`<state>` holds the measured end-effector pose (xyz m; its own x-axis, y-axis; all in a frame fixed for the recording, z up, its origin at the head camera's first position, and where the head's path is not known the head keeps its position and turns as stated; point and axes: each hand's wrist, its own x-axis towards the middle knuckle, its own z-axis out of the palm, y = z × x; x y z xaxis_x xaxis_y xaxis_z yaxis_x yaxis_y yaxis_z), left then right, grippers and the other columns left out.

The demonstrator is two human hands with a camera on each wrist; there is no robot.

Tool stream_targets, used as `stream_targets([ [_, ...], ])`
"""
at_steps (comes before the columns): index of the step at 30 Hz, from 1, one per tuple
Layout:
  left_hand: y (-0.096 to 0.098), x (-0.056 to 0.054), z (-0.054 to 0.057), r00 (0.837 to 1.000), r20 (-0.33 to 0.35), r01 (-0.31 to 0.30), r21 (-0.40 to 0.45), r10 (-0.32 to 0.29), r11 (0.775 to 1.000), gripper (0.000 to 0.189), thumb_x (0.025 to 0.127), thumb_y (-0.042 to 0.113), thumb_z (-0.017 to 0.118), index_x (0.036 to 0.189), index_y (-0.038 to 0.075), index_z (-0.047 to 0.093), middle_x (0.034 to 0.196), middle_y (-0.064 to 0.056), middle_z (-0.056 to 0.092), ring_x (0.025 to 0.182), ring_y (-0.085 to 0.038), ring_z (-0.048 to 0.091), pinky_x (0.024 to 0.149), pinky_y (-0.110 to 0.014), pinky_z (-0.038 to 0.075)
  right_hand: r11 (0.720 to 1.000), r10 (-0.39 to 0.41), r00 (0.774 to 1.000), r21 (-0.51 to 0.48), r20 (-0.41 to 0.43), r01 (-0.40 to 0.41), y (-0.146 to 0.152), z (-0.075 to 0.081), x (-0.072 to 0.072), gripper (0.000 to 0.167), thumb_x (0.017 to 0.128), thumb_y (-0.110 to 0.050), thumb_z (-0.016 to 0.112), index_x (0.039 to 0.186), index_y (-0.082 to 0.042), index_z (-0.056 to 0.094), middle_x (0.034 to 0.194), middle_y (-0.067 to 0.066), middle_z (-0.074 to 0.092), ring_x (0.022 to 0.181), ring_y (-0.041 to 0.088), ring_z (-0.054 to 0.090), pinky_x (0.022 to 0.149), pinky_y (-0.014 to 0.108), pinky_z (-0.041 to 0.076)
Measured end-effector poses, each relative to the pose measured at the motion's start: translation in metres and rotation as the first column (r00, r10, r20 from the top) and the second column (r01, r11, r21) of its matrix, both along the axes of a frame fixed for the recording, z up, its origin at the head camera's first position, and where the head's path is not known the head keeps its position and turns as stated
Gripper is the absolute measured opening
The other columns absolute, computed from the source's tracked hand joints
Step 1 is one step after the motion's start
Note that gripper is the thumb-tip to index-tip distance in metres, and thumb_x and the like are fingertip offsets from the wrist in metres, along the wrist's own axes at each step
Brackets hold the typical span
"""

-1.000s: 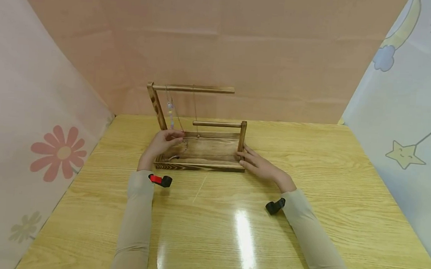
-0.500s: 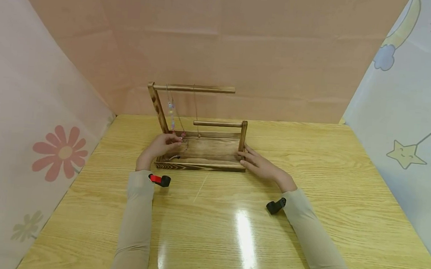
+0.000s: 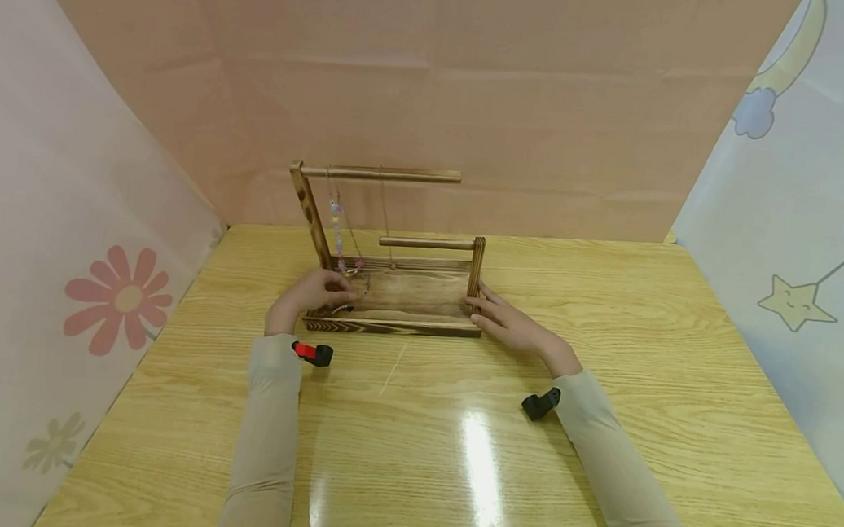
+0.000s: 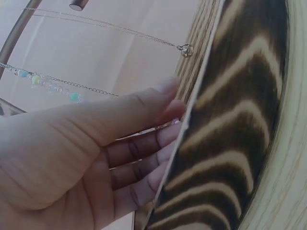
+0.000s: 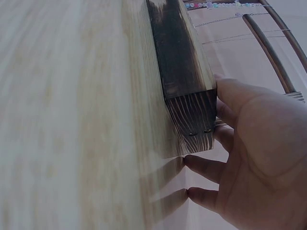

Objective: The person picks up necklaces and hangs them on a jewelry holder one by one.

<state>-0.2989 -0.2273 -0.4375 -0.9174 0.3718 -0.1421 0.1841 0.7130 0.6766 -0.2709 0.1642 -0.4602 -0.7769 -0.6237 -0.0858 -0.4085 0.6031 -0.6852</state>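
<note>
A wooden jewelry stand point(image 3: 394, 327) has a low tray and two bars. From its tall bar point(image 3: 391, 174) hang a pastel beaded necklace point(image 3: 337, 225) and a thin chain necklace with a small pendant point(image 4: 185, 50). My left hand point(image 3: 313, 288) is inside the tray's left part, fingers bent, close to the beaded necklace's lower end. A bead shows by its fingertips; the thumb and tray edge hide whether they pinch anything. My right hand point(image 3: 509, 325) touches the stand's right end with fairly straight, spread fingers, two fingertips meeting the table in the right wrist view.
A bracelet point(image 3: 365, 286) and a beaded piece point(image 3: 341, 309) lie in the tray near my left hand. The short bar point(image 3: 426, 242) juts leftward from the right post point(image 3: 476, 267). Printed cloth walls stand behind and beside the wooden table point(image 3: 411, 426).
My left hand has lowered slightly toward the tray's front, leaving more of the beaded necklace's lower end visible. My right hand stays at the stand's right end.
</note>
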Motion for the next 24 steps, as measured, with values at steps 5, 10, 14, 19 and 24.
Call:
stream_targets([
  [5,0.002,0.004,0.002,1.0,0.026,0.016,-0.003,-0.016,1.0,0.024,0.088,0.019,0.065,0.104,0.002,0.067,0.093,-0.015,0.066,0.076,-0.026,0.06,0.066,-0.034,0.051,1.0,-0.001,1.0,0.001,-0.001,0.001,0.001,0.0,0.0,0.054,0.1,-0.04,0.036,0.147,-0.013,0.028,0.156,0.005,-0.007,0.142,0.034,0.003,0.111,0.058,0.017],
  [10,0.005,0.006,0.003,0.999,0.032,0.007,-0.039,-0.006,0.999,0.022,0.087,0.017,0.066,0.104,0.003,0.067,0.102,-0.015,0.065,0.084,-0.026,0.059,0.07,-0.034,0.05,1.0,0.007,1.0,-0.003,-0.009,-0.007,0.001,0.0,0.0,0.053,0.1,-0.039,0.036,0.147,-0.013,0.028,0.156,0.006,-0.007,0.142,0.035,0.003,0.111,0.058,0.017],
  [14,0.006,0.006,0.003,0.999,0.048,-0.002,-0.071,0.006,0.997,0.02,0.087,0.017,0.066,0.101,0.002,0.067,0.106,-0.015,0.064,0.088,-0.024,0.058,0.073,-0.033,0.049,1.0,0.006,1.0,-0.008,-0.009,-0.006,0.001,0.0,0.0,0.053,0.101,-0.038,0.036,0.146,-0.013,0.028,0.156,0.006,-0.007,0.142,0.035,0.002,0.111,0.058,0.017],
  [19,0.008,0.007,0.005,0.995,0.08,-0.048,-0.08,0.054,0.996,0.018,0.083,0.01,0.069,0.096,-0.001,0.065,0.099,-0.017,0.063,0.081,-0.023,0.058,0.07,-0.03,0.048,1.0,0.005,1.0,-0.011,-0.008,-0.005,0.0,0.0,0.0,0.053,0.101,-0.036,0.037,0.147,-0.012,0.028,0.156,0.006,-0.007,0.142,0.035,0.002,0.111,0.058,0.016],
  [24,0.01,0.008,0.005,0.996,0.054,-0.065,-0.145,0.074,0.987,0.015,0.083,0.008,0.069,0.094,-0.001,0.066,0.103,-0.017,0.062,0.082,-0.023,0.056,0.069,-0.031,0.047,1.0,0.007,1.0,-0.01,-0.012,-0.007,0.0,-0.001,0.0,0.052,0.101,-0.035,0.037,0.147,-0.012,0.027,0.156,0.005,-0.007,0.142,0.034,0.003,0.112,0.057,0.015],
])
